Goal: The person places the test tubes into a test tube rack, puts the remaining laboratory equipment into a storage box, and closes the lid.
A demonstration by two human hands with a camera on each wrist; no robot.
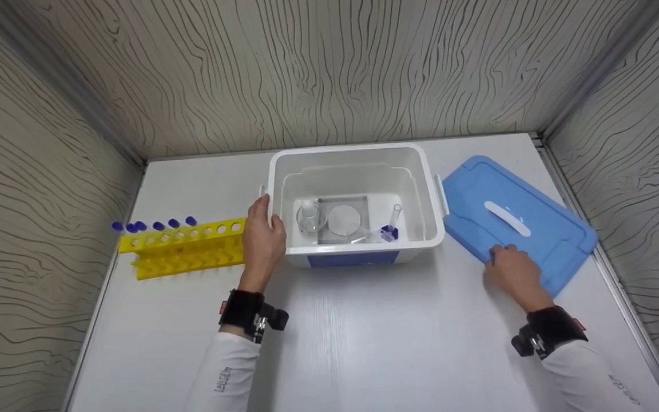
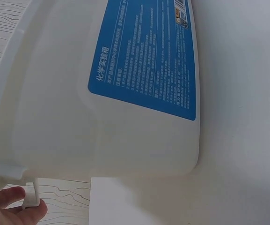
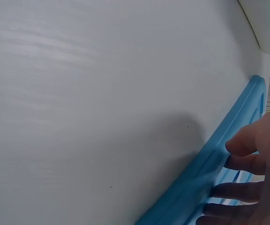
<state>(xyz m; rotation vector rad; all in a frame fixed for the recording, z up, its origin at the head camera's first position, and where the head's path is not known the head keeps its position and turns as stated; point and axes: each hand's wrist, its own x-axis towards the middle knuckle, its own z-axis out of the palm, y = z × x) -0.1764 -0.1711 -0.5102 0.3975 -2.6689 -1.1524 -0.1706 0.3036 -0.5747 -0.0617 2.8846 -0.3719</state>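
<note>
A white plastic box [image 1: 358,250] stands uncovered at the middle of the table. Inside lie a clear glass flask [image 1: 309,217], a grey square with a pale round centre [image 1: 344,221], and a clear tube with a purple hexagonal base [image 1: 389,233]. At the box's left end, my left hand [image 1: 264,240] grips the side handle [image 2: 32,194], its fingers round it. To the right is a blue lid [image 1: 467,200] with a white carrying handle [image 1: 507,218]. My right hand [image 1: 513,272] holds the lid's near edge, thumb and fingers bent over it; the fingertips are partly hidden.
Left of the box stands a yellow test tube rack [image 1: 186,252], with several blue-capped tubes [image 1: 158,226] along its back. The box's right handle [image 1: 441,195] meets the lid's left corner. Patterned wall panels [image 1: 329,74] border the white table [image 1: 364,343] on three sides.
</note>
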